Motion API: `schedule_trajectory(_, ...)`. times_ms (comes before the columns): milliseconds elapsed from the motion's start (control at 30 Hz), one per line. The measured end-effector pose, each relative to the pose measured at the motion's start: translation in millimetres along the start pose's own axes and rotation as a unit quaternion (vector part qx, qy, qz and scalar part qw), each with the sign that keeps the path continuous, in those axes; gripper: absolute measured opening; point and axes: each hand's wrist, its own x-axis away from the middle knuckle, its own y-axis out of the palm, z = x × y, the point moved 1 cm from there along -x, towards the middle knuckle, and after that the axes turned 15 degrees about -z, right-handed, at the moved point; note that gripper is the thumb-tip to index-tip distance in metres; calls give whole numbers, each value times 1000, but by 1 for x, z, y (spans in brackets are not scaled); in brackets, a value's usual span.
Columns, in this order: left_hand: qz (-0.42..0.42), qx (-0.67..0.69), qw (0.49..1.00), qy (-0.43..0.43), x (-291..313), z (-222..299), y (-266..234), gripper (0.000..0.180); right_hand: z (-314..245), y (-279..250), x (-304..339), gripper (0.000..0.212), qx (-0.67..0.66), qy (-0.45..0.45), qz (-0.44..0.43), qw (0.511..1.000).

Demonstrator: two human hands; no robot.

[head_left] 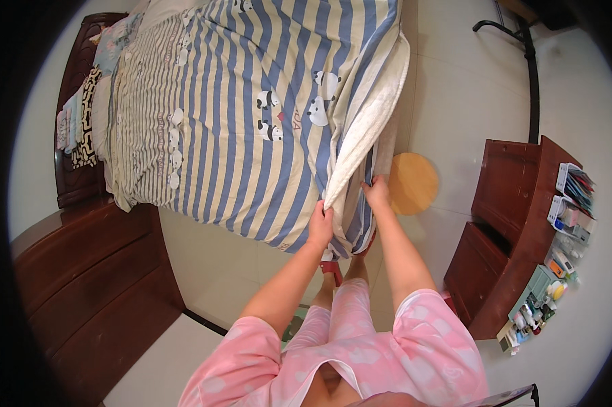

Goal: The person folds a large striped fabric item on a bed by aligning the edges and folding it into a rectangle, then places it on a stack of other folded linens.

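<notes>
A blue-and-cream striped bedspread [238,156] with panda prints covers the bed in front of me. Along its right edge a thick white underside [367,129] is turned up, running down to a bunched corner. My left hand [321,225] is closed on the bedspread at this near corner, just below the white fold. A little to the right, my right hand [378,192] pinches fabric at the bed's side; its fingertips are partly hidden. Between the two hands the cloth hangs in loose folds.
A dark wooden headboard [67,136] and folded bedding [85,122] are at the left. Below stands a brown wooden cabinet [102,285]. A round wooden stool [414,183] is beside my right hand. Further right is a red-brown cabinet [506,183] topped with baskets and bottles.
</notes>
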Motion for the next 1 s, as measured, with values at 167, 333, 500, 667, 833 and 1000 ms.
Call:
schedule_trajectory(167, -19, -24, 999, -18, 6, 4, 3, 27, -6, -2, 1, 28, 6, 3, -19, 1000)
schedule_trajectory(333, 26, -73, 996, 36, 4, 7, 6, 28, 78, -41, 19, 30, -97, 4, 41, 994)
schedule_trajectory(500, -54, -114, 992, 27, 13, -2, 9, 42, 24, -45, 54, 30, -259, -50, -15, 965)
schedule_trajectory(667, -113, -191, 969, 104, 32, 38, 38, 79, -22, -53, 96, 29, -289, -102, -72, 949)
schedule_trajectory(833, 2, -283, 951, 122, 31, 67, 34, 84, -64, -58, 122, 24, -276, -113, -127, 946)
schedule_trajectory(1000, -17, -274, 959, 74, 29, 84, 13, 60, -84, -69, 125, 25, -93, -170, -169, 966)
